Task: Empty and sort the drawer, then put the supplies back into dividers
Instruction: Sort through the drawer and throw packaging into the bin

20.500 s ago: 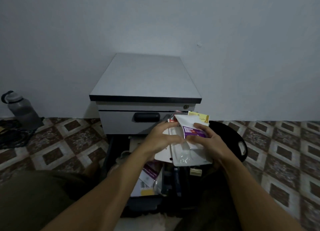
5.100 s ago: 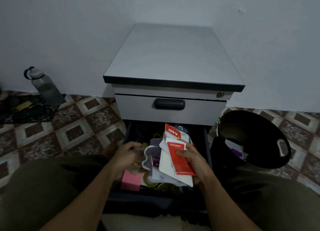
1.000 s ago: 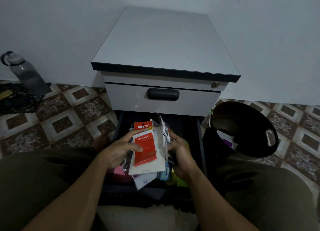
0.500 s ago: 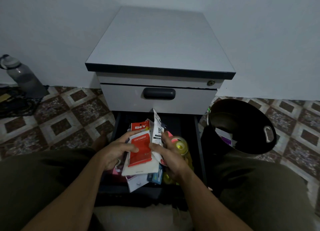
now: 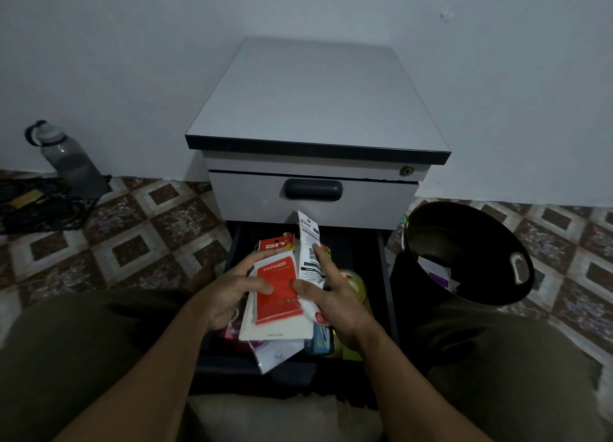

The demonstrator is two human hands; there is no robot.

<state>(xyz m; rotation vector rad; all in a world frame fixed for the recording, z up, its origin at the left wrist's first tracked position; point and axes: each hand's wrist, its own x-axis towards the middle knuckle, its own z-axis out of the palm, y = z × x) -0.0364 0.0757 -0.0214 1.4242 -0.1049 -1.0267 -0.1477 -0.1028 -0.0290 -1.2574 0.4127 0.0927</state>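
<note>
The lower drawer (image 5: 383, 262) of a grey cabinet (image 5: 315, 110) stands pulled out in front of me, dark inside. Over it my left hand (image 5: 229, 292) holds a stack of packets, topped by a red and white stationery pack (image 5: 277, 292) with a red DIY card (image 5: 273, 244) behind it. My right hand (image 5: 335, 295) pinches a long white receipt (image 5: 308, 242), which stands upright beside the stack. Yellow-green items (image 5: 355, 285) and a blue packet (image 5: 320, 340) show in the drawer under my right hand. The rest of the drawer's contents are hidden.
A black bin (image 5: 464, 256) stands tilted right of the drawer with paper scraps inside. The upper drawer (image 5: 311, 196) is closed. A grey water bottle (image 5: 66, 161) stands by the wall at far left, next to dark clutter (image 5: 36, 206) on the tiled floor. My knees flank the drawer.
My right hand has drawn the white receipt out of the stack and holds it upright. The left hand keeps its grip on the packets. The view has tilted down slightly.
</note>
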